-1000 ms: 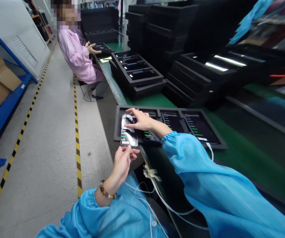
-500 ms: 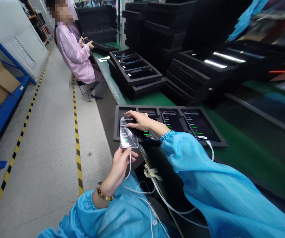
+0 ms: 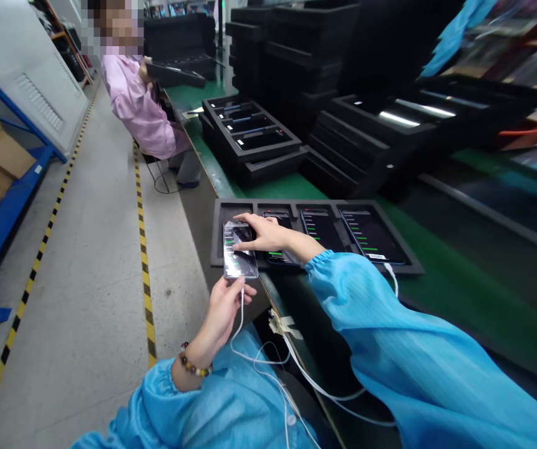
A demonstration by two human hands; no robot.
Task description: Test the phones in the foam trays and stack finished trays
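Observation:
A smartphone (image 3: pixel 241 265) with lines of text, some green, lies tilted over the left end of a black foam tray (image 3: pixel 415 269). My right hand (image 3: pixel 266 236) reaches across from the right and grips it, thumb over the screen and fingers near the top edge. At the phone's lower end, my left hand (image 3: pixel 224 305) pinches the plug end of a white charging cable (image 3: pixel 236 340). Three more phones rest in the tray's other slots: one (image 3: pixel 275 257) partly behind my right hand, a middle one (image 3: pixel 317 227), and a right one (image 3: pixel 373 237) with a cable plugged in.
Stacked foam trays (image 3: pixel 254 125) holding phones stand farther along the green table (image 3: pixel 287 187), with more black trays (image 3: pixel 362 137) to the right. A co-worker in pink (image 3: pixel 141 112) sits at the far side. White cables (image 3: pixel 315 380) hang by the table edge, taped there.
The co-worker in pink has raised a dark tray. My right thumb has moved slightly lower on the phone's screen. My left hand stays at the plug; the view has shifted slightly.

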